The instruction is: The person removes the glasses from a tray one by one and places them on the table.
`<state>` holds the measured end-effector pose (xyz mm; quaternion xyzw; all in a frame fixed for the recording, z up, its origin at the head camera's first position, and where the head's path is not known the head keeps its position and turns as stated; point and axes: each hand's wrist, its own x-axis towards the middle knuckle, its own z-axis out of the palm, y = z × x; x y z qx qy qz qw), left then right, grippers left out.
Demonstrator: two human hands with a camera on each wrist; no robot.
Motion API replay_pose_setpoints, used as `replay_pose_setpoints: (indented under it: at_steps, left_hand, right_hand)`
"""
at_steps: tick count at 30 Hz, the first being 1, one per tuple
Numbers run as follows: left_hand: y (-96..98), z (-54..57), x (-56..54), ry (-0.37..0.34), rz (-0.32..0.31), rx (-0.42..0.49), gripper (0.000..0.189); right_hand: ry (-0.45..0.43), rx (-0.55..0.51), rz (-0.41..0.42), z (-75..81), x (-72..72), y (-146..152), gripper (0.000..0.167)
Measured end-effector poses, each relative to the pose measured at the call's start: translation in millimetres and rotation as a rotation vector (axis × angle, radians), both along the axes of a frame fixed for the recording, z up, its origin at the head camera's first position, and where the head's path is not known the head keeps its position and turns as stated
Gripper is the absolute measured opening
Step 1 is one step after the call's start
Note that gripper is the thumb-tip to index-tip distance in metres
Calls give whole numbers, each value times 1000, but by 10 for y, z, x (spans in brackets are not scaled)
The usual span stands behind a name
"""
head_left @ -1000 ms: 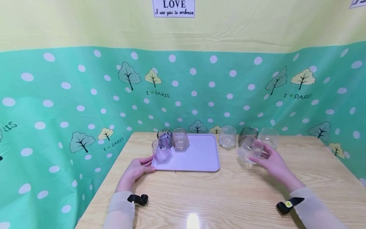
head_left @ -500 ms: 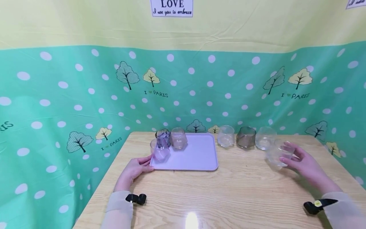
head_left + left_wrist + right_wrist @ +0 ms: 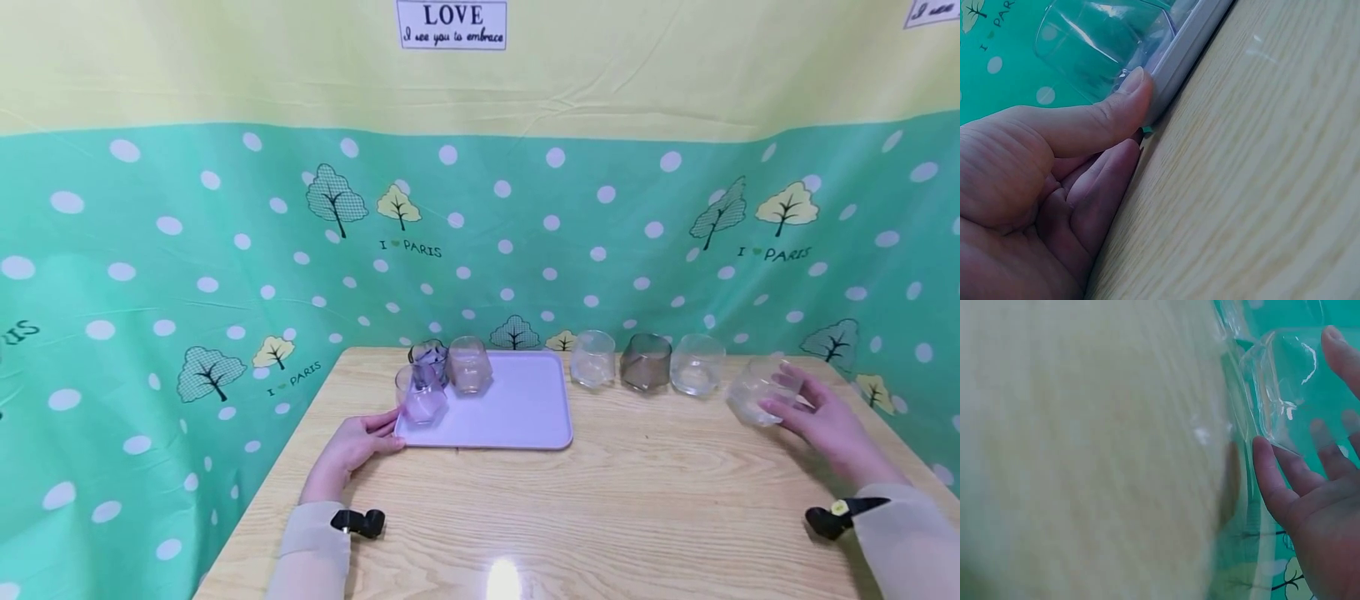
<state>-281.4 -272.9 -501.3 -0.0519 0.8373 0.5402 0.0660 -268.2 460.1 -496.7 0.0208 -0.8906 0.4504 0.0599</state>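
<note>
A lilac tray (image 3: 517,408) lies on the wooden table (image 3: 600,508) and carries three glasses: a purple-tinted one (image 3: 422,396), a dark one (image 3: 430,358) and an amber one (image 3: 469,365). My left hand (image 3: 386,433) holds the tray's front-left corner. In the left wrist view its thumb (image 3: 1129,94) sits on the tray's rim (image 3: 1191,44), fingers tucked beside the edge. My right hand (image 3: 783,396) grips a clear glass (image 3: 753,392) at the right end of a row of glasses. The right wrist view shows that clear glass (image 3: 1285,381) with fingers (image 3: 1272,481) curled round it.
Three more glasses stand in a row behind on the table: a clear one (image 3: 592,360), a grey-brown one (image 3: 646,362) and another clear one (image 3: 697,365). A green dotted cloth (image 3: 150,275) walls the table at the back and on both sides.
My right hand has carried the clear glass to the right, from in front of the grey-brown glass to the right end of the row. The left hand has stayed on the tray corner.
</note>
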Motion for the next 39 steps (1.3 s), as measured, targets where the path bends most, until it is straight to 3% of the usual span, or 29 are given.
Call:
replay_pose_setpoints:
  at_steps: [9,13,21,32,39]
  left_hand:
    - [0,-20,-12,0,-5,-9,71]
    - [2,-53,-22,1,-6,-6,71]
    - [26,-64,-19,13,-9,21,70]
    - [-3,-45,-4,21,-12,-8,71]
    - [-27,-27,6,24,-14,-35,71]
  right_hand:
    - [-24,-5,-8,109,-149,38,93]
    - [-53,-60,-10,138,-200,52,97]
    - [-37,-144,-10,99,-305,9,99]
    - [-79,-137,-21,126,-397,-45,99]
    - [-88,-150,-20,53,-437,-45,96]
